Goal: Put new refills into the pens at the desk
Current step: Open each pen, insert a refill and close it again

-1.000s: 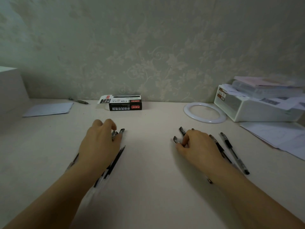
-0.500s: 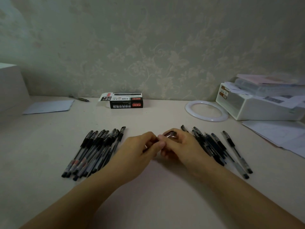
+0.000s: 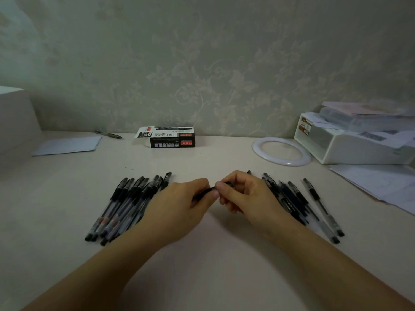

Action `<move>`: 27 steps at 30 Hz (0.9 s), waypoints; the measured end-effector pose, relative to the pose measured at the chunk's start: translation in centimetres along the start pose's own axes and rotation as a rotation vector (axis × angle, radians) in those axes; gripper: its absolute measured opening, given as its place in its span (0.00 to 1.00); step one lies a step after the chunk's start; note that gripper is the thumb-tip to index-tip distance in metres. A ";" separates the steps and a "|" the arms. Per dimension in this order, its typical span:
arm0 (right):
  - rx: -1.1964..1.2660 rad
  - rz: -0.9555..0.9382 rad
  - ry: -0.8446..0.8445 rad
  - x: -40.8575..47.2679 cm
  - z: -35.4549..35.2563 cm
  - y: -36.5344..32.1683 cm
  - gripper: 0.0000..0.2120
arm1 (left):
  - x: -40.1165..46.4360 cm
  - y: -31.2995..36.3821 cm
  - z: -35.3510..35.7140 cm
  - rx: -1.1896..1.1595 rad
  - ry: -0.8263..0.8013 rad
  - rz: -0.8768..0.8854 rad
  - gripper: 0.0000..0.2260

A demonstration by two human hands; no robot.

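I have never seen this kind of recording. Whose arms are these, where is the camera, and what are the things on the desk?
There is no machine here. A person wears a camera on the head, so the view looks forward and down along their own two bare arms. The left hand and right hand meet in the middle and together pinch one dark pen; most of it is hidden by the fingers. On the pale desk lies a row of pens on the left and another group on the right. Further back stand an opened black box, a white ring, a white tray with papers, a sheet of paper and a single pen near the wall.
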State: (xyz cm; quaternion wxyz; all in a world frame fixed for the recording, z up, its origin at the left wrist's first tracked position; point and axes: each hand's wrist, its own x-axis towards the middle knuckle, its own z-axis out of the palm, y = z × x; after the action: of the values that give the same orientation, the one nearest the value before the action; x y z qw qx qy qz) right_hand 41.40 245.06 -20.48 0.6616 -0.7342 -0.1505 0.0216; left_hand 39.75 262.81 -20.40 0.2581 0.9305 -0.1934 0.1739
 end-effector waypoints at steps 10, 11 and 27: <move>0.012 -0.156 0.139 -0.5 -0.4 -1.1 0.05 | 0.5 -0.4 -0.5 0.048 0.110 -0.143 0.30; 0.005 -0.172 0.165 -0.5 -0.5 -1.1 0.05 | 0.6 -0.5 -0.5 0.028 0.120 -0.146 0.30; -0.831 -0.204 0.068 -0.1 -1.1 1.5 0.05 | 0.2 -0.5 0.2 -0.007 0.040 -0.058 0.07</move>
State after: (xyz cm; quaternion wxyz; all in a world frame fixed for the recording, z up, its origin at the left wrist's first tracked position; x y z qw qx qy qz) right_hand 41.85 243.88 -21.82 0.3130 -0.9199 -0.1965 -0.1308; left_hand 40.22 263.05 -20.68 0.2702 0.9311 -0.1616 0.1844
